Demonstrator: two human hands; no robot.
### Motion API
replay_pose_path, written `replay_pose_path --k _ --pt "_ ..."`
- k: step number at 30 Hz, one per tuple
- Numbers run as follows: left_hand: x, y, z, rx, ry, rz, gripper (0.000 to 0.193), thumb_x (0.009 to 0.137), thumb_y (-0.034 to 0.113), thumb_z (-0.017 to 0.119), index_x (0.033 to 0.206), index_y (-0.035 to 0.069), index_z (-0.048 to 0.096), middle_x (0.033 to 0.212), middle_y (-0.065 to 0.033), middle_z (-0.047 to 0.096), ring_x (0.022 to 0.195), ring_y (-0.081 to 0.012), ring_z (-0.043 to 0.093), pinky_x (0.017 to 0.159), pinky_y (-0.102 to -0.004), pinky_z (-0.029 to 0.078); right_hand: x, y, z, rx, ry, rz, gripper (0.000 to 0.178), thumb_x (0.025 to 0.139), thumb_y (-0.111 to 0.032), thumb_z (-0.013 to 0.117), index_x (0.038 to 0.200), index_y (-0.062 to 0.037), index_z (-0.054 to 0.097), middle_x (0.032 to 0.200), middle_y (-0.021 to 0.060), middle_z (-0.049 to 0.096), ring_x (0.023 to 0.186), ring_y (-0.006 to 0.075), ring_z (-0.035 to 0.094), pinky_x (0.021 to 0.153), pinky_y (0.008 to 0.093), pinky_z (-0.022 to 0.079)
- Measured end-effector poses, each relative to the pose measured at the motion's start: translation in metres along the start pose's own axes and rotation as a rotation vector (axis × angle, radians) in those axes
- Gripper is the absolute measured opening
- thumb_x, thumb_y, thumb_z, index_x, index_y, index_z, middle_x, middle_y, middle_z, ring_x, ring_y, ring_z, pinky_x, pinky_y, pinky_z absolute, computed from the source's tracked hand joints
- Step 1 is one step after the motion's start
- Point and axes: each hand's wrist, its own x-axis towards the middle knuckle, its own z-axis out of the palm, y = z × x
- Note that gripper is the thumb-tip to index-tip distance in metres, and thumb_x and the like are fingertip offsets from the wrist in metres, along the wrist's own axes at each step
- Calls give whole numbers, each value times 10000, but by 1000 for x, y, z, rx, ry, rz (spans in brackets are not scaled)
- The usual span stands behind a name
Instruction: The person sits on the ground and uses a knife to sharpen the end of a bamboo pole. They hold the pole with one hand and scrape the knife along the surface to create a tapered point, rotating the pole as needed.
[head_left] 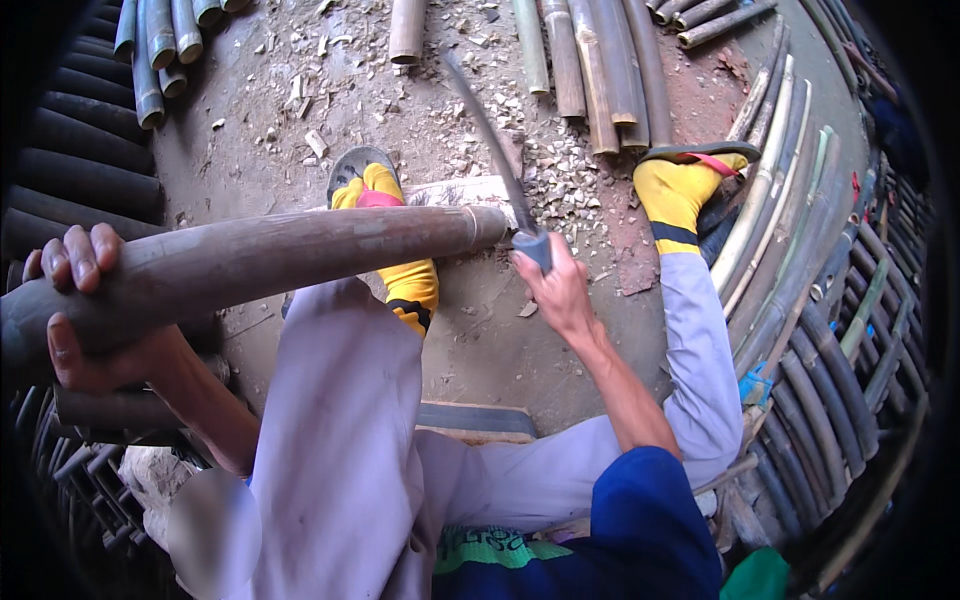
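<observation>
A thick brown bamboo pole (290, 247) lies across my raised left leg, its cut end pointing right. My left hand (80, 260) is wrapped round the pole at the far left, fingers over the top and thumb below. In my right hand (563, 297) is the grey handle of a machete (490, 135). Its long dark blade points up and away, passing close beside the pole's cut end; whether they touch I cannot tell. A pale ring shows round the pole near that end. Beneath it, a light wooden block (455, 193) lies on the ground.
Bamboo poles (590, 75) lie ahead, with more stacked at the left (90, 135) and right (785, 230). Wood chips (575, 175) litter the ground. My feet, in yellow socks (670, 200) and sandals, stand apart. A low bench edge (475, 420) is below me.
</observation>
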Motion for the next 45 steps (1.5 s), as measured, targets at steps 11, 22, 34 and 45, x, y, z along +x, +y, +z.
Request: replay_pose_path --k 11,22,34,45 --pt "5 5 20 262 390 -18 467 758 185 599 1149 -2 424 936 -123 461 873 -238 505 848 -404 432 -4 25 16 22 -19 105 413 898 -401 578 1020 -13 507 732 143 645 667 247 667 561 345 510" --pt "4 7 2 216 242 23 421 742 177 580 1079 -4 404 919 -111 443 838 -204 483 821 -367 413 11 31 5 -107 -1 41 428 888 -398 599 1001 5 509 696 120 631 625 225 663 503 316 516" --pt "2 10 53 393 410 -21 475 724 216 593 1107 -9 425 950 -126 461 865 -231 498 840 -378 430 15 24 11 -65 -83 49 464 897 -450 560 968 4 500 709 144 633 631 226 654 525 328 505" --pt "10 23 -7 231 303 44 351 703 181 578 937 -32 425 917 -115 398 844 -205 430 806 -358 380 16 32 12 -144 -59 19 452 914 -421 532 991 22 486 709 150 635 577 249 652 462 335 547"
